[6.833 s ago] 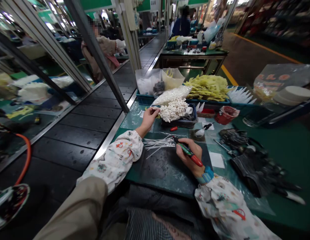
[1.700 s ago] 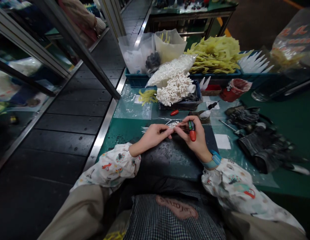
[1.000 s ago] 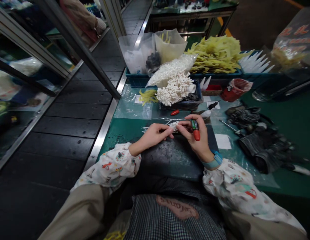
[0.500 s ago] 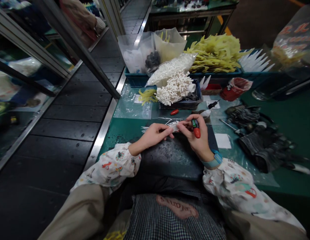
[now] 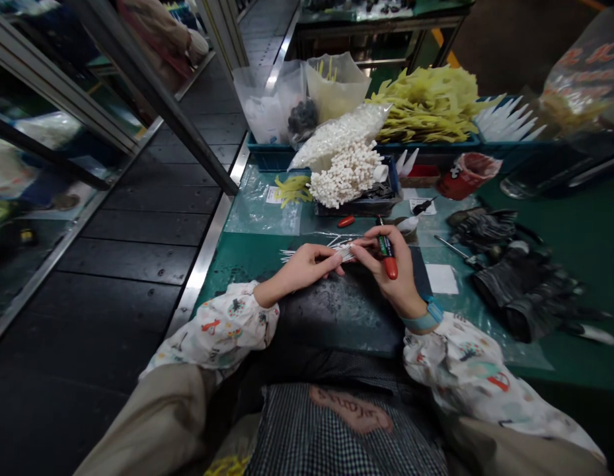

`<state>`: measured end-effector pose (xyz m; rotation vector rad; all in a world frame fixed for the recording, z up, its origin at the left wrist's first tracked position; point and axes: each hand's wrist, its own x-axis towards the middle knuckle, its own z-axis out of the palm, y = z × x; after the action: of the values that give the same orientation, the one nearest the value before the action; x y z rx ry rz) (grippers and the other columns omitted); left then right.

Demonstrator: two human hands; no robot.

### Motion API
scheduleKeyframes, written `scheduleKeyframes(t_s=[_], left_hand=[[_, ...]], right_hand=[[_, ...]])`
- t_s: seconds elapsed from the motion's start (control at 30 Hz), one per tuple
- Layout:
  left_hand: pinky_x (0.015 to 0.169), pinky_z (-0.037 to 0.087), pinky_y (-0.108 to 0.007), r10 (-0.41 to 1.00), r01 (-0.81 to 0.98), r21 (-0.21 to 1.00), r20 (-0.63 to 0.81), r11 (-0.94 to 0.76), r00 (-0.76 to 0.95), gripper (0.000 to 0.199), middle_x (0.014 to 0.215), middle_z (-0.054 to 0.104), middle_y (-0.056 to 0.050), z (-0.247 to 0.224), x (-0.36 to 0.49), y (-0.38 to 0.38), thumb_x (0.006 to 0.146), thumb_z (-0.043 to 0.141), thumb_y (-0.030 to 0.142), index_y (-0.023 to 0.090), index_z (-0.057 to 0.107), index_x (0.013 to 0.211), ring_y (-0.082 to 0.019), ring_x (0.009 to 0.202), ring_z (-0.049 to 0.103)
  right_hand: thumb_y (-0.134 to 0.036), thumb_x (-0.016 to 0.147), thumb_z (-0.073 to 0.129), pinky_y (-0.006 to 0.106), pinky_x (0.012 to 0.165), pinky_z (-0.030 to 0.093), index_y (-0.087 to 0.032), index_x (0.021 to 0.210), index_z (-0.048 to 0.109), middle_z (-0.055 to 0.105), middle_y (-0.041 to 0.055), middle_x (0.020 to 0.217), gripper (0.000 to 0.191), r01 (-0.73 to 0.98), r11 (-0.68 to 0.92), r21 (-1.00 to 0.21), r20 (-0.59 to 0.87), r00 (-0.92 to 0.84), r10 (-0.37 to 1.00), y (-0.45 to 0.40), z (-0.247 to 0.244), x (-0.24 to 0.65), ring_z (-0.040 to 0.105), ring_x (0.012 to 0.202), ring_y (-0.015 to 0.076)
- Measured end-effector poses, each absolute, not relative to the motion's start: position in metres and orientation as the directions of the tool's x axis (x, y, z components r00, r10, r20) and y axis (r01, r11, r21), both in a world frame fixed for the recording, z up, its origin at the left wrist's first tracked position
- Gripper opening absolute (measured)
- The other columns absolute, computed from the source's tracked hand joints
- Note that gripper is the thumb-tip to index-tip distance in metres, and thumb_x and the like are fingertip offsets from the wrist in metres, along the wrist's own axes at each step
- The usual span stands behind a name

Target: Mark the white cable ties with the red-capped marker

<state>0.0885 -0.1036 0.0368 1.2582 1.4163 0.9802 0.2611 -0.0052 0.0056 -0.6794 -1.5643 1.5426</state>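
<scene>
A bundle of thin white sticks (image 5: 345,252) is pinched in the fingers of my left hand (image 5: 304,268). My right hand (image 5: 398,284) has its thumb and fingertips at the same bundle's right end. Between the fingers of that hand sits a red-and-black marker (image 5: 387,256), its uncapped dark tip pointing away from me and its red end towards me. Loose white sticks (image 5: 287,254) lie just beyond my left hand on a dark mat (image 5: 331,311). The marker's red cap (image 5: 345,221) rests on the table beyond both hands.
A dark bin (image 5: 356,210) holds many white-tipped sticks (image 5: 344,178) and a clear bag. Behind it, blue trays carry yellow pieces (image 5: 425,106) and white cones (image 5: 507,122). Right: a red cup (image 5: 468,177), a screwdriver (image 5: 458,250), black gloves (image 5: 519,291). A metal edge (image 5: 207,254) bounds the left.
The marker has tilted in my right hand, so its dark tip now shows above the fingers and its red end sits slightly lower. My left hand has hardly moved.
</scene>
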Motion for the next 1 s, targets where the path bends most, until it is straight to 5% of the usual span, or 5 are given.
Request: scheduleKeyframes(t_s=[0.13, 0.37, 0.8, 0.9, 1.0], left_hand=[[0.056, 0.037, -0.022, 0.991, 0.218, 0.968, -0.109, 0.122, -0.072, 0.044, 0.08, 0.073, -0.006, 0.032, 0.091, -0.104, 0.095, 0.062, 0.054, 0.012, 0.075, 0.095, -0.01, 0.059, 0.052], [0.058, 0.036, -0.022, 0.988, 0.289, 0.953, -0.049, 0.09, -0.146, 0.044, 0.077, 0.071, -0.005, 0.032, 0.088, -0.104, 0.096, 0.06, 0.052, 0.013, 0.072, 0.078, -0.011, 0.064, 0.054], [0.051, 0.031, -0.023, 0.98, 0.236, 0.962, -0.101, 0.14, -0.169, 0.046, 0.071, 0.068, -0.003, 0.036, 0.087, -0.103, 0.093, 0.063, 0.057, 0.013, 0.074, 0.082, -0.009, 0.054, 0.045], [0.054, 0.032, -0.023, 0.98, 0.302, 0.947, -0.056, 0.114, -0.192, 0.043, 0.072, 0.069, -0.004, 0.034, 0.085, -0.103, 0.094, 0.061, 0.053, 0.014, 0.074, 0.081, -0.01, 0.058, 0.047], [0.054, 0.031, -0.024, 0.979, 0.346, 0.931, -0.045, 0.113, -0.201, 0.044, 0.071, 0.069, -0.004, 0.036, 0.083, -0.103, 0.095, 0.061, 0.052, 0.014, 0.074, 0.078, -0.01, 0.058, 0.047]], right_hand=[[-0.045, 0.08, 0.086, 0.032, 0.071, 0.065, -0.026, 0.099, 0.056, 0.075, -0.0005, 0.091, 0.041, -0.137, 0.176, -0.975, 0.222, -0.5, 0.837, -0.008, 0.006, 0.26, 0.076, 0.08, 0.0187], [-0.045, 0.081, 0.085, 0.032, 0.074, 0.064, -0.026, 0.108, 0.055, 0.076, 0.0009, 0.095, 0.045, -0.154, 0.127, -0.98, 0.192, -0.542, 0.818, -0.008, 0.005, 0.259, 0.077, 0.085, 0.0192], [-0.04, 0.077, 0.089, 0.027, 0.069, 0.061, -0.026, 0.102, 0.052, 0.077, -0.0025, 0.083, 0.047, -0.174, 0.125, -0.977, 0.199, -0.515, 0.834, -0.007, 0.005, 0.257, 0.075, 0.072, 0.0158], [-0.043, 0.089, 0.079, 0.029, 0.072, 0.063, -0.025, 0.107, 0.055, 0.079, 0.0009, 0.093, 0.035, -0.169, 0.195, -0.966, 0.253, -0.461, 0.851, -0.009, 0.01, 0.26, 0.077, 0.082, 0.0172], [-0.041, 0.105, 0.057, 0.031, 0.066, 0.061, -0.027, 0.122, 0.06, 0.077, -0.0004, 0.088, 0.023, -0.119, 0.362, -0.925, 0.38, -0.369, 0.849, -0.011, 0.018, 0.269, 0.073, 0.07, 0.0152]])
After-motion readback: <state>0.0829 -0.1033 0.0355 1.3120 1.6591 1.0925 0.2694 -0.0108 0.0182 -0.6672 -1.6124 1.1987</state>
